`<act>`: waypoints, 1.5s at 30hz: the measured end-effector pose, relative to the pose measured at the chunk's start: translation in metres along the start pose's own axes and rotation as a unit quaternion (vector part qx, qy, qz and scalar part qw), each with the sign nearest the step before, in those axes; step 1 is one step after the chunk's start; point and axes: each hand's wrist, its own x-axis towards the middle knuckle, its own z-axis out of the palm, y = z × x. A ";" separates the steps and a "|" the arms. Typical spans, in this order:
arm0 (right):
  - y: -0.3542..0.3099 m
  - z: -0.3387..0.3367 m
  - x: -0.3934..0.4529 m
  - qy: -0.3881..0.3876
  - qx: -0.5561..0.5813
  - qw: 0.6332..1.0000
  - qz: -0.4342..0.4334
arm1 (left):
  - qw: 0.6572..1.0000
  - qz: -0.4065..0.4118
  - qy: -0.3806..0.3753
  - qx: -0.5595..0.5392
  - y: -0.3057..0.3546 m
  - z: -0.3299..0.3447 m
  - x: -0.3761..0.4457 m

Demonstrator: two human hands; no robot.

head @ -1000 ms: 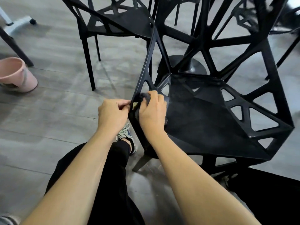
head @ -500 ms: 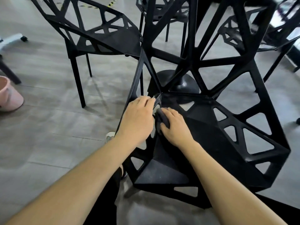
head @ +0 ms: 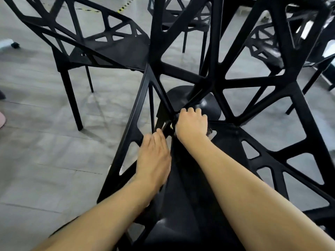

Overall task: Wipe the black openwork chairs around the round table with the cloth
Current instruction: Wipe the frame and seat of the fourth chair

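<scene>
Black moulded plastic forms the nearest openwork chair (head: 226, 134), filling the frame from 12 to 5 o'clock; a second chair (head: 101, 46) stands at 10 o'clock, others at 12 and 2. The grey plank floor (head: 45, 142) runs beneath, with the table's round base (head: 204, 104) at centre. The left hand (head: 154, 158), blurred, lies fairly flat along the side struts at 7 o'clock. The right hand (head: 192, 125), fingers curled, presses the dark cloth (head: 209, 131), barely visible beneath it, at the strut junction. Likely risks: the cloth snagging in an opening, fingers wedging between struts, or the light chair sliding on the smooth floor.
</scene>
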 end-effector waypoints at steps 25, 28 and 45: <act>-0.018 0.021 -0.007 0.065 0.115 0.990 0.044 | 0.999 -0.029 0.026 0.011 0.005 0.010 0.001; 0.001 0.023 -0.001 0.075 0.115 0.990 0.021 | 0.999 -0.034 0.024 0.003 0.006 0.011 0.001; -0.047 -0.064 0.040 0.329 0.229 0.907 -0.131 | 0.999 -0.038 0.008 -0.008 0.003 0.003 -0.003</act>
